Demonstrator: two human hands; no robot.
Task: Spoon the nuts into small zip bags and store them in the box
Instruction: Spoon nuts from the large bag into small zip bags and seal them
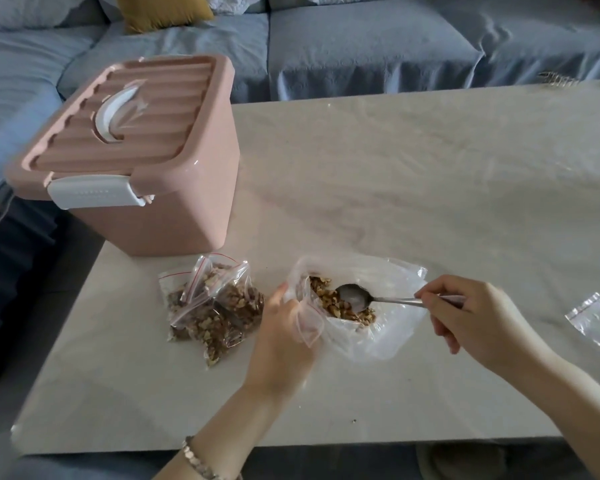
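Head view, lower centre: left hand (284, 327) pinches a small bag (309, 322) at its mouth, touching the left lip of the big bag (381, 337). Right hand (478, 317), right of centre, has fingers curled round the spoon (357, 296) handle. Spoon axis runs left-right, with the bowl pointing left on the nuts (326, 299) inside the big bag; bowl looks empty. Small bag sits just left of the bowl, so the loaded spoon likely goes a short way left; the big bag's floppy lip could snag. Filled bags (215, 306) are piled further left, spare bag (596, 322) at right edge. Box (146, 188), upper left on table (430, 168), is lidded and needs opening. Sofa (361, 46) beyond.
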